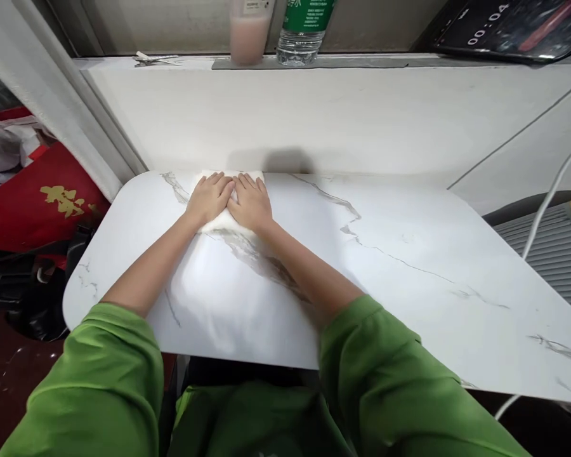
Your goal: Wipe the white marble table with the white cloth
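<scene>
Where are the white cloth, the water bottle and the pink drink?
white cloth (219,222), head view, near edge below the hands
water bottle (301,44), head view, clear lower body
pink drink (248,37), head view, pink middle

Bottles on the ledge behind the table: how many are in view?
2. A bottle of pink liquid stands left of a clear water bottle with a green label, side by side on the ledge. Their tops are cut off.

You get bright, even light from above; the marble table (409,266) glares softly near your forearms. A soft shadow sits on the wall (276,158) behind your hands. Edges bend with wide-angle distortion, corners slightly soft.
</scene>
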A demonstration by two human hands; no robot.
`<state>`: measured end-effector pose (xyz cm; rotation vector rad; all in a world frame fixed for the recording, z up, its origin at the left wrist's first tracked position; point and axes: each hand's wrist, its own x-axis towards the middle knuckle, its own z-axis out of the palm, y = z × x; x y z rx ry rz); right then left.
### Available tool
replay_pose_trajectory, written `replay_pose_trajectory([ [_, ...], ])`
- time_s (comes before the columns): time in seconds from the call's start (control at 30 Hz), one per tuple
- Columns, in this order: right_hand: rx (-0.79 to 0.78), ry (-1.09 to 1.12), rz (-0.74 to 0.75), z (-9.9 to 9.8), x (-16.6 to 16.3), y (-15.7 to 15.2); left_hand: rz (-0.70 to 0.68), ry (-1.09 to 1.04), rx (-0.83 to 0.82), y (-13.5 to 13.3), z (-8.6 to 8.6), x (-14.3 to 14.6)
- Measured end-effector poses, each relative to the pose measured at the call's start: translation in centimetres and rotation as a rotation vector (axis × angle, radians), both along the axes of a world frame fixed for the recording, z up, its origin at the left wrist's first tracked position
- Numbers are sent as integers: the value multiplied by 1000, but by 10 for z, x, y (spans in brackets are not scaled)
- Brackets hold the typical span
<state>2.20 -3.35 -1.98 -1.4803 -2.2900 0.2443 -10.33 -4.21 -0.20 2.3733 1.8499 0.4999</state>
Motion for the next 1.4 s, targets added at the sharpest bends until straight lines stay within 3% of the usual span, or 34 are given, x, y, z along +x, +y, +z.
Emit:
replay_pose_trajectory([
  [0.13,-32,-43,18,5,-21,-80,-20,24,-34,-72,1,-28],
  [0.27,6,-19,293,10,-37,-165,-5,61,-58,-172,6,-62],
  [0.37,8,15,490,14,-50,-201,-11,71,-87,-230,9,-86],
  [0.43,-6,25,558,17,-64,-206,25,76,-98,-247,10,-102],
  [0.5,-25,24,579,18,-82,-199,81,79,-106,-244,9,-118],
  [0.6,-48,27,536,17,-109,-172,123,83,-113,-210,7,-141],
  [0.77,-32,49,363,10,-135,-92,46,79,-124,-107,7,-163],
  [0.9,-14,67,283,7,-139,-13,29,77,-107,-15,5,-162],
  [1.03,-37,25,192,10,-135,33,48,92,-88,40,4,-152],
  [1.17,-35,-13,223,13,-124,31,90,105,-125,32,7,-141],
  [1.4,-41,3,360,13,-77,-33,176,106,-101,-55,4,-99],
])
